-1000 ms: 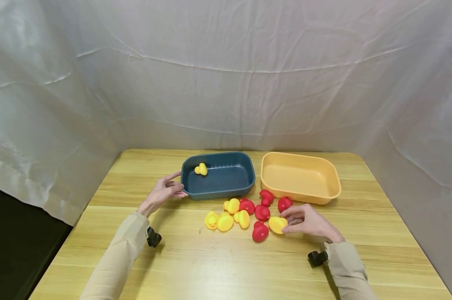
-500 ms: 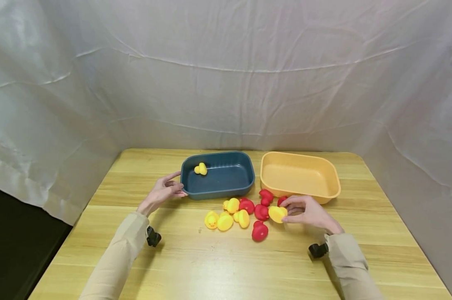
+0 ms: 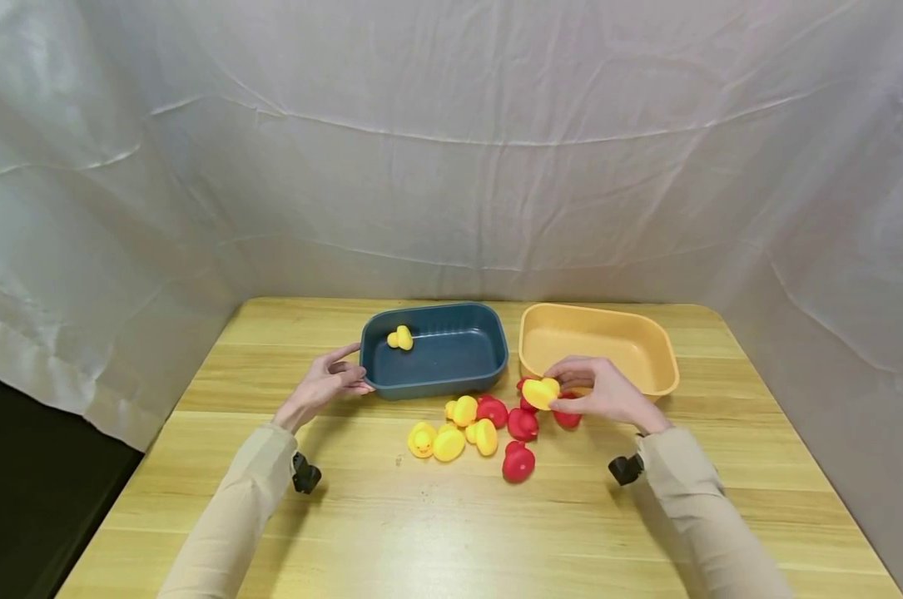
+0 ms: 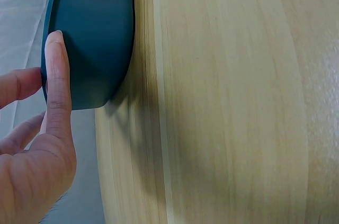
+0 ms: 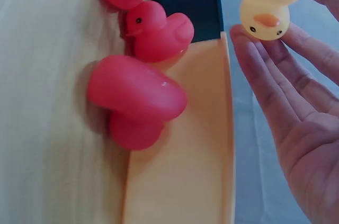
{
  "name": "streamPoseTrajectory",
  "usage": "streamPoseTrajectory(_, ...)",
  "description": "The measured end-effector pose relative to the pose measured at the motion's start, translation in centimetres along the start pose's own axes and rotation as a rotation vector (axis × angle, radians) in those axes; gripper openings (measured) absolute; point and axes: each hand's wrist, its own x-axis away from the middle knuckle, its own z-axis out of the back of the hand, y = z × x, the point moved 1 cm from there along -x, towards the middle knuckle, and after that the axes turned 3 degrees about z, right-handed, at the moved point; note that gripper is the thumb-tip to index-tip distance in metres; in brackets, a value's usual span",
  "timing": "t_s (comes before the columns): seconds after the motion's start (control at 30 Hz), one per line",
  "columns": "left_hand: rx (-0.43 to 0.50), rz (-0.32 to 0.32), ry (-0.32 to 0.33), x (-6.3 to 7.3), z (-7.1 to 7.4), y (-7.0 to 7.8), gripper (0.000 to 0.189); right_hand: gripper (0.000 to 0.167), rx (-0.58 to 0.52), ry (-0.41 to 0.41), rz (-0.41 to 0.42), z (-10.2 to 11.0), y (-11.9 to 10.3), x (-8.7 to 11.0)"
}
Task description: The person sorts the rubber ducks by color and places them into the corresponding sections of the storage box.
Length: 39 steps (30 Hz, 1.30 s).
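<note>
My right hand (image 3: 604, 391) pinches a yellow rubber duck (image 3: 541, 394) between thumb and fingers, over the red ducks near the front of the yellow bin (image 3: 597, 388). In the right wrist view that duck (image 5: 265, 20) hangs head down, its orange beak showing. At the left end of the dark blue bin (image 3: 429, 389), my left hand (image 3: 321, 387) rests with extended fingers against the outside. One finger (image 4: 57, 81) lies along the bin's wall (image 4: 100, 38) in the left wrist view. Inside the blue bin, toward its left, sits another yellow duck (image 3: 400, 338).
Several yellow ducks (image 3: 449, 443) lie in front of the blue bin. To their right are several red ducks (image 3: 518, 462), one of them (image 5: 136, 97) tipped over by the yellow bin. Both bins stand near the back of the wooden table (image 3: 436, 532), before a pale curtain (image 3: 451, 166).
The right hand has carried its yellow duck away from me and slightly left, from the table up to the yellow bin's front side. My left hand stays in place.
</note>
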Motion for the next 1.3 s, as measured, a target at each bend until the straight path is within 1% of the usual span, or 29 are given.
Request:
streamPoseTrajectory(0.2, -0.001, 0.004, 0.006, 0.0, -0.1, 0.2, 0.068, 0.043, 0.058, 0.015, 0.042, 0.0, -1.1, -1.8)
streamPoseTrajectory(0.37, 0.004, 0.002, 0.005, 0.0, -0.1, 0.2, 0.068, 0.041, 0.078, 0.021, 0.066, -0.2, -2.2, -3.2)
streamPoseTrajectory(0.57, 0.002, 0.001, 0.002, 0.1, -0.1, 0.2, 0.068, 0.043, 0.092, 0.026, 0.045, -0.8, -3.1, -4.8)
streamPoseTrajectory(0.7, 0.004, 0.000, -0.003, 0.1, -0.1, 0.2, 0.068, 0.045, 0.076, 0.005, 0.044, -1.2, -3.7, -6.1)
streamPoseTrajectory(0.8, 0.001, 0.000, -0.005, 0.1, -0.1, 0.2, 0.068, 0.045, 0.076, -0.017, 0.060, -1.6, -4.2, -7.2)
streamPoseTrajectory(0.9, -0.001, 0.000, -0.002, 0.0, -0.1, 0.2, 0.068, 0.044, 0.101, -0.044, 0.076, -2.1, -4.6, -8.2)
streamPoseTrajectory(1.07, -0.005, -0.001, -0.002, 0.1, -0.1, 0.1, 0.068, 0.043, 0.108, -0.086, 0.077, -3.1, -5.0, -9.8)
streamPoseTrajectory(1.3, -0.009, -0.002, -0.002, 0.1, -0.1, 0.2, 0.068, 0.043, 0.081, -0.121, 0.078, -4.3, -5.1, -11.8)
